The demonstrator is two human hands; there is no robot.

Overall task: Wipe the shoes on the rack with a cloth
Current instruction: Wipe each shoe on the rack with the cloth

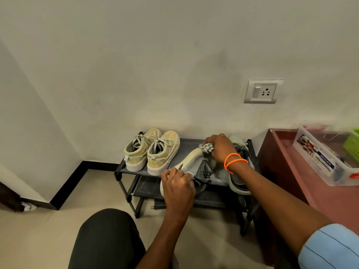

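Item: grey sneaker (196, 166), tipped on its side on the rack (124, 170) top shelf. Left hand (177, 183) grip clamped on its heel (steadying it); right hand (220, 147) grip closed round bunched cloth (206, 147), pressed on the toe. Tan pair (152, 152) alongside, apparently unattended.

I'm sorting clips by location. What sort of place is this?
Probably a home entryway or room corner: a low shoe rack against a plastered wall, a wall socket, and a tiled floor.
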